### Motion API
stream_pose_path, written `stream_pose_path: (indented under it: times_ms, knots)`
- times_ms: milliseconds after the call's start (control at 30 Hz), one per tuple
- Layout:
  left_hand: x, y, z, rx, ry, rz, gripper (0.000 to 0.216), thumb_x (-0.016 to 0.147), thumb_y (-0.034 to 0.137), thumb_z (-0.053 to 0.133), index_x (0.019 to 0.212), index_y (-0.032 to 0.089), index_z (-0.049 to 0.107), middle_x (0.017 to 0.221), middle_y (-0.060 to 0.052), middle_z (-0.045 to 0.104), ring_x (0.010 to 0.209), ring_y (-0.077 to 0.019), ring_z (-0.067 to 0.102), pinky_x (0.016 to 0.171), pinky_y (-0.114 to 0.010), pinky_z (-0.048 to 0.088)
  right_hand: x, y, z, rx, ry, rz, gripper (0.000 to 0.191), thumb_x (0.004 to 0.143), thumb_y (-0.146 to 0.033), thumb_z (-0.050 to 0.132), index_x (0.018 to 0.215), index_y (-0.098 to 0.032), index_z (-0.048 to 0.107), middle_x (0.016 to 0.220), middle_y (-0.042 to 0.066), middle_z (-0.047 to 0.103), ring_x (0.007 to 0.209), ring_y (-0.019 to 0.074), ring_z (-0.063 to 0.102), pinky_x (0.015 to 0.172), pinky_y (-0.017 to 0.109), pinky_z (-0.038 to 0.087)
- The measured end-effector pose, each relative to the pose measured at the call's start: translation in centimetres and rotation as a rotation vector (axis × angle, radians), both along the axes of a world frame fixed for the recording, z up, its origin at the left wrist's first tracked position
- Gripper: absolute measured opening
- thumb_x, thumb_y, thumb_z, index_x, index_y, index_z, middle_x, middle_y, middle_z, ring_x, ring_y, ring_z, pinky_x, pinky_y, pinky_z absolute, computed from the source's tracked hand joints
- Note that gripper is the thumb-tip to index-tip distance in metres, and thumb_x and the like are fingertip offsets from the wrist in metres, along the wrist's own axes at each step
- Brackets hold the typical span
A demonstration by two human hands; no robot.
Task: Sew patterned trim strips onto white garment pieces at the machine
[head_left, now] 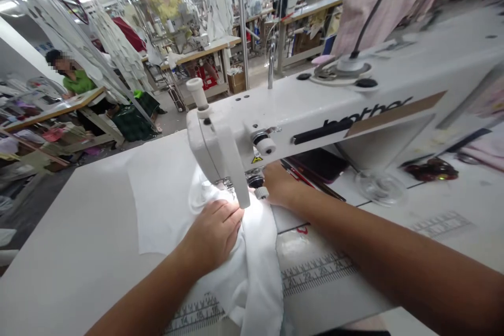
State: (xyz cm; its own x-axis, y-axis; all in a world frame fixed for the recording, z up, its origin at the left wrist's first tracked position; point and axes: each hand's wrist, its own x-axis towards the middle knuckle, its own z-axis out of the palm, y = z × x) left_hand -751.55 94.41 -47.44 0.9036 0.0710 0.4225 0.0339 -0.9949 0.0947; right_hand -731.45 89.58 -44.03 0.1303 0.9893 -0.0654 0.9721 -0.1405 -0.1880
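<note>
White fabric lies bunched on the sewing table under the head of a white sewing machine. My left hand rests on the bunched fabric just in front of the needle area, fingers curled and pressed onto the cloth. My right hand reaches under the machine arm behind the presser foot; its fingers are hidden by the machine head. A fold of the fabric hangs over the table's front edge.
Printed ruler strips run along the table front. A dark flat case, red-handled pens and a clear disc lie under the machine arm. Two people work at other tables at the back left, among hanging garments.
</note>
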Motion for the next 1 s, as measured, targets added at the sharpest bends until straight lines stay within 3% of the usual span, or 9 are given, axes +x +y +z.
stream_pose_path:
  times_ms: [233,333,400,500,567,633,733,833,1000]
  knots:
    - [-3.9,-6.1,1.3,-0.103,0.145,-0.066,0.039,0.088,0.004,0.044,0.125,0.002,0.055,0.115,-0.019,0.064,0.103,-0.0269,0.059,0.089,-0.043,0.055,-1.8,-5.7,-0.4,0.054,0.199,0.050,0.020,0.087,-0.021,0.054,0.067,-0.018,0.053,0.074,0.004,0.063,0.077,0.0200,0.058,0.070,0.032,0.039]
    - [-5.3,-8.6,1.7,-0.528,0.068,0.126,0.033,0.095,0.013,0.041,0.123,0.012,0.058,0.114,-0.015,0.063,0.105,-0.0231,0.059,0.092,-0.041,0.053,-3.5,-8.8,-0.2,0.065,0.374,-0.014,0.024,0.094,-0.030,0.045,0.074,-0.020,0.048,0.070,0.000,0.059,0.066,0.0155,0.054,0.059,0.027,0.038]
    - [-5.9,-9.7,1.7,-0.932,0.043,0.289,0.029,0.099,0.028,0.041,0.114,0.016,0.063,0.106,-0.012,0.066,0.095,-0.0204,0.061,0.086,-0.038,0.053,-5.1,-10.5,0.1,0.077,0.721,-0.056,0.028,0.098,-0.041,0.038,0.082,-0.020,0.050,0.072,0.000,0.059,0.066,0.0149,0.056,0.059,0.027,0.042]
    - [-6.3,-10.6,1.5,-1.542,-0.088,0.421,0.044,0.093,0.055,0.049,0.093,0.015,0.067,0.086,-0.008,0.067,0.080,-0.0188,0.062,0.076,-0.034,0.052,-7.7,-13.1,0.4,-0.009,1.364,0.147,0.037,0.098,-0.051,0.040,0.112,-0.020,0.055,0.105,0.007,0.065,0.099,0.0192,0.062,0.087,0.034,0.049]
    - [-6.4,-11.1,1.3,-1.810,-0.232,0.442,0.045,0.085,0.059,0.060,0.086,0.014,0.068,0.080,-0.008,0.068,0.079,-0.0207,0.064,0.076,-0.033,0.051,-8.9,-14.8,0.2,-0.096,1.545,0.303,0.046,0.097,-0.050,0.046,0.133,-0.022,0.048,0.129,0.011,0.058,0.122,0.0215,0.054,0.105,0.039,0.040]
    - [-6.6,-11.5,1.2,-1.969,-0.314,0.463,0.040,0.077,0.052,0.072,0.086,0.013,0.070,0.080,-0.009,0.069,0.080,-0.0227,0.065,0.076,-0.033,0.050,-9.4,-16.5,-0.5,-0.124,1.585,0.270,0.045,0.095,-0.050,0.050,0.133,-0.025,0.053,0.134,0.010,0.057,0.127,0.0230,0.050,0.109,0.041,0.036]
    - [-7.1,-11.7,1.0,-2.082,-0.404,0.540,0.033,0.068,0.038,0.080,0.086,0.011,0.072,0.077,-0.009,0.071,0.076,-0.0221,0.066,0.070,-0.030,0.049,-9.0,-18.9,-2.6,-0.106,1.553,0.083,0.036,0.093,-0.054,0.049,0.099,-0.026,0.071,0.105,0.007,0.070,0.104,0.0246,0.062,0.095,0.040,0.045]
    - [-7.7,-11.6,0.9,-2.092,-0.418,0.595,0.028,0.062,0.026,0.079,0.085,0.011,0.074,0.073,-0.007,0.071,0.071,-0.0186,0.064,0.067,-0.026,0.046,-8.7,-20.8,-6.2,-0.186,1.465,-0.034,0.039,0.090,-0.057,0.050,0.084,-0.025,0.070,0.084,0.005,0.068,0.084,0.0233,0.063,0.079,0.036,0.050]
    - [-7.9,-11.6,0.9,-2.058,-0.409,0.566,0.023,0.063,0.020,0.074,0.084,0.011,0.074,0.070,-0.004,0.070,0.064,-0.0144,0.061,0.064,-0.024,0.045,-11.1,-22.1,-13.2,-0.248,1.231,-0.143,0.048,0.077,-0.045,0.066,0.119,-0.022,0.063,0.110,0.011,0.066,0.100,0.0303,0.062,0.092,0.043,0.048]
